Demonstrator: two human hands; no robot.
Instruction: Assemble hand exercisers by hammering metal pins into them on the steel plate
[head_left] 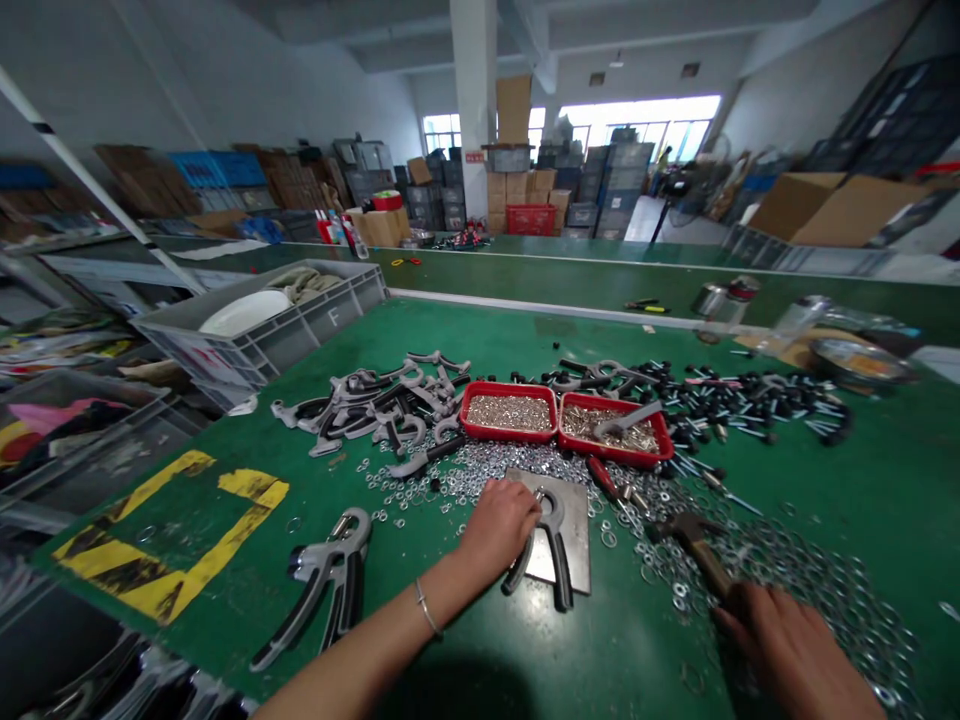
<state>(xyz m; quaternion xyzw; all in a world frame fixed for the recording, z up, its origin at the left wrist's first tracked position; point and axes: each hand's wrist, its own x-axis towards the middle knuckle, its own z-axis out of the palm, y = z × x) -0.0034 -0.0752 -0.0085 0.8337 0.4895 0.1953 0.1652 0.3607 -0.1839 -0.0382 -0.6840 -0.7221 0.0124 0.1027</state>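
Note:
My left hand [499, 525] grips a grey plier-like tool with black handles [551, 550], which lies on a square steel plate [579, 530]. My right hand [791, 650] is closed around the wooden handle of a hammer [694, 540], whose head hangs just over scattered steel washers [757, 570]. Two red trays [510, 412] of small metal parts stand beyond the plate. A heap of grey tool bodies [367, 405] lies to their left, and black-sleeved bolts [750, 400] spread to their right. Another finished-looking grey-and-black tool [322, 580] rests near my left forearm.
A grey plastic crate [259, 320] holding a white plate and cloth stands at the green bench's far left corner. Yellow-and-black tape [169, 535] marks the bench at left. Metal cans and plastic bags lie at right. Crates and cartons stack along the distant walls.

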